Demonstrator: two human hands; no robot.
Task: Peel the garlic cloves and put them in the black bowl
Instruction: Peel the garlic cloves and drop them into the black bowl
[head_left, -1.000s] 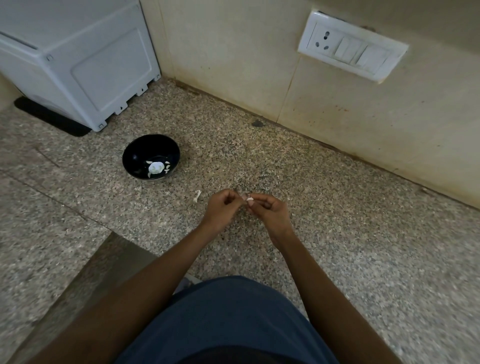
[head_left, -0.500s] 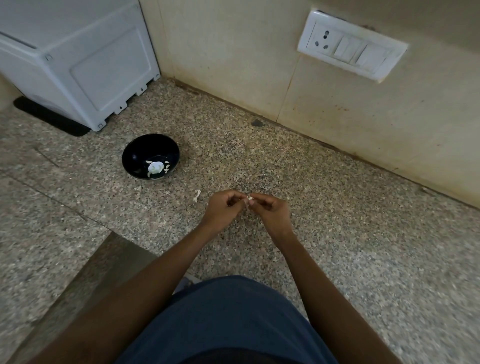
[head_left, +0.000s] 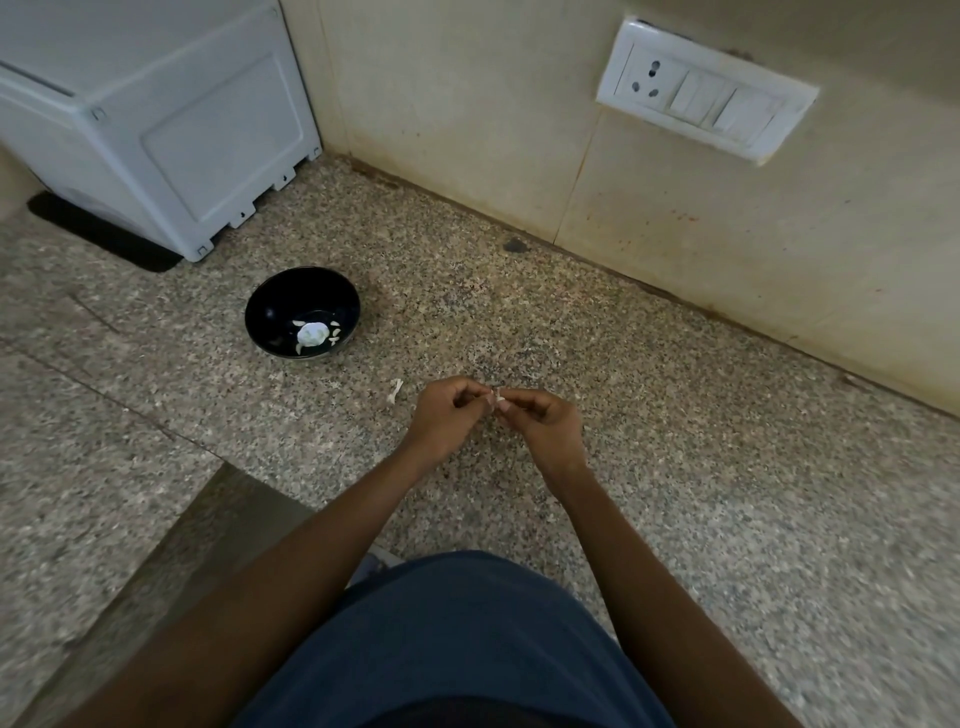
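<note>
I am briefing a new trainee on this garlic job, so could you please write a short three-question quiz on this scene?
1. True or false: the black bowl already holds pale garlic pieces.
2. Which hand is nearer the bowl: A) left hand B) right hand?
3. Fill in: the small white scrap lies on the ____ between the bowl and the hands.

Key
1. True; pale pieces lie inside.
2. A; both hands pinch a small garlic clove between them.
3. Counter; the speckled stone counter.
</note>
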